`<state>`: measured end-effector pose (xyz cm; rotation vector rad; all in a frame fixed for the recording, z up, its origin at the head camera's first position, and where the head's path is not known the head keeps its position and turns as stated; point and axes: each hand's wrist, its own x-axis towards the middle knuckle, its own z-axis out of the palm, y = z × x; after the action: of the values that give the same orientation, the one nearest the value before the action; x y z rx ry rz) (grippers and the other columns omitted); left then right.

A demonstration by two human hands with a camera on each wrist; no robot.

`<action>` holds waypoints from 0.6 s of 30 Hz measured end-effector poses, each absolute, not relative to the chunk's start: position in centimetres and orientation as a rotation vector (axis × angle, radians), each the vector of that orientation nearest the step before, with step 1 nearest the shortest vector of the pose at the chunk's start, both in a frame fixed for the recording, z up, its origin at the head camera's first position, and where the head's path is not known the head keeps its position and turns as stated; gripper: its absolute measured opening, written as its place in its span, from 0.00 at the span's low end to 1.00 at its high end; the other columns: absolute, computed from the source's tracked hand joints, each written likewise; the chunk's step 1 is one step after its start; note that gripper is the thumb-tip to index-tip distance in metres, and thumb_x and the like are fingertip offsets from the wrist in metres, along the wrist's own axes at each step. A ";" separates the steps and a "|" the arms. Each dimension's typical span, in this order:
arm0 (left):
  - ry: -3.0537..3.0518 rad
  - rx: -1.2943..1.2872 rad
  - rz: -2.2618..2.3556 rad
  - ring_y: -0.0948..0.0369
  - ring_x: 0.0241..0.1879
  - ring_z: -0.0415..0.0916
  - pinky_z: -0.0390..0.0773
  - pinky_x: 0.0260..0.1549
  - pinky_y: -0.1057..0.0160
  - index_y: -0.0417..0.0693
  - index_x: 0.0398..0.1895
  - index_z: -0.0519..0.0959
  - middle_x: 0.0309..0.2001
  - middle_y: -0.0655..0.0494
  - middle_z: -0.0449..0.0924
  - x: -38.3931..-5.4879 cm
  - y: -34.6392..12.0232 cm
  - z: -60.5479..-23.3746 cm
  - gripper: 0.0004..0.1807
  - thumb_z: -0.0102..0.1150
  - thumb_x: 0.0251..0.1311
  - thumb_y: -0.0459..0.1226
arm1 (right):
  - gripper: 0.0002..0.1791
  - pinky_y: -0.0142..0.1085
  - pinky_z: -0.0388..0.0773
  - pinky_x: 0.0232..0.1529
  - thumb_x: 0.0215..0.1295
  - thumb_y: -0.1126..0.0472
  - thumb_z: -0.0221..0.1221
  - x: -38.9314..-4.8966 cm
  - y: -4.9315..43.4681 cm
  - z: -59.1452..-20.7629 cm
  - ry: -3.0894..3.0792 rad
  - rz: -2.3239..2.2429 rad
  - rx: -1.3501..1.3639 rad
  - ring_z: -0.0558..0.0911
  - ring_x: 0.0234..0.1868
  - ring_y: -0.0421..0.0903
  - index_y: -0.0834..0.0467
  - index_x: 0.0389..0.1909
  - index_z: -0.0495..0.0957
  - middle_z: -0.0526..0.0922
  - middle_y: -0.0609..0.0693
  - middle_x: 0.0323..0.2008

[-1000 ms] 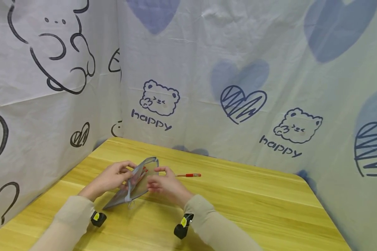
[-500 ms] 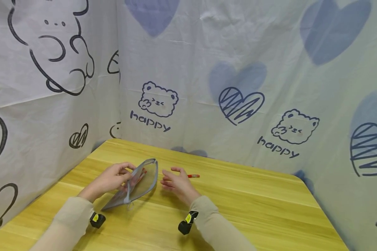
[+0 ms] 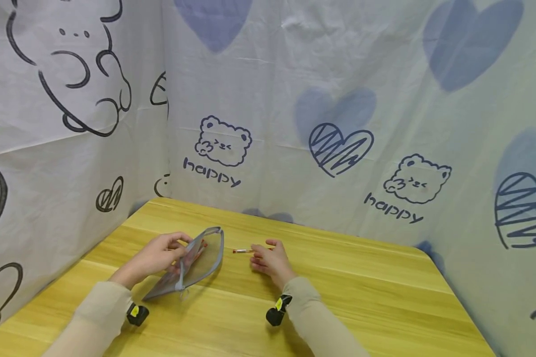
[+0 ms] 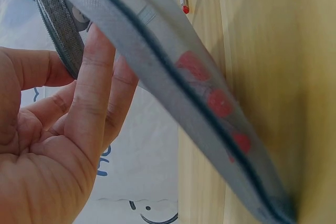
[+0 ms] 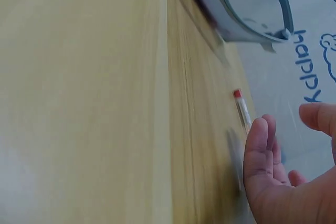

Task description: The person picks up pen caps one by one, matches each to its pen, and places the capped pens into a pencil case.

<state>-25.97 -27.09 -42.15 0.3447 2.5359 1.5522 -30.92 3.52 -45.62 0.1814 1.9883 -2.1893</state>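
Observation:
My left hand (image 3: 161, 255) pinches one side of a grey see-through zip pouch (image 3: 166, 288), its thumb and fingers around the edge in the left wrist view. The pouch is tilted, its zipped mouth gaping to the right. Something red, pen-like (image 3: 203, 244), shows inside it. To the right, a pen with red ends (image 3: 241, 251) lies on the table. My right hand (image 3: 270, 260) is over the pen's right part and partly hides it. In the right wrist view its fingers are relaxed, thumb apart, with nothing between them, close to the pen (image 5: 242, 108).
The yellow wood-grain table (image 3: 362, 292) carries these things. A white curtain (image 3: 277, 193) printed with hearts and bears stands behind the table and along its sides. A black wrist camera (image 3: 275, 316) hangs below the right sleeve, another (image 3: 137, 315) below the left.
My right hand has drawn back from the pouch's mouth and moved right, over the pen on the table. The left hand still holds the pouch in nearly the same place.

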 end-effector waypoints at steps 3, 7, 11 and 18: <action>2.535 0.353 1.551 0.54 0.31 0.82 0.86 0.32 0.53 0.38 0.68 0.75 0.43 0.43 0.87 -25.9 -27.1 -42.2 0.19 0.48 0.79 0.32 | 0.38 0.30 0.84 0.30 0.75 0.61 0.65 -31.2 4.1 -45.5 2.042 -2.143 0.207 0.84 0.28 0.40 0.64 0.75 0.54 0.82 0.56 0.38; 2.530 0.363 1.551 0.54 0.32 0.83 0.86 0.32 0.53 0.38 0.68 0.74 0.43 0.43 0.87 -26.0 -27.1 -42.2 0.19 0.48 0.79 0.32 | 0.36 0.29 0.82 0.27 0.75 0.61 0.65 -31.5 4.7 -45.4 2.101 -2.089 0.239 0.83 0.25 0.40 0.64 0.74 0.55 0.81 0.53 0.34; 2.531 0.357 1.547 0.54 0.32 0.83 0.86 0.32 0.54 0.38 0.67 0.75 0.43 0.43 0.87 -26.1 -27.2 -42.1 0.18 0.47 0.79 0.32 | 0.36 0.29 0.80 0.24 0.75 0.62 0.64 -31.8 4.8 -45.1 2.138 -2.046 0.242 0.81 0.23 0.40 0.66 0.74 0.55 0.80 0.53 0.30; 2.523 0.339 1.560 0.53 0.31 0.83 0.86 0.31 0.54 0.39 0.66 0.75 0.43 0.44 0.87 -26.1 -27.1 -42.0 0.18 0.47 0.78 0.31 | 0.32 0.28 0.77 0.20 0.75 0.62 0.64 -32.6 4.2 -45.3 2.262 -1.958 0.284 0.79 0.19 0.39 0.68 0.71 0.61 0.79 0.51 0.25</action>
<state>-26.06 -27.08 -41.98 0.3390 2.5234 1.5599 -32.64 4.24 -45.34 0.2844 2.2616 -1.9585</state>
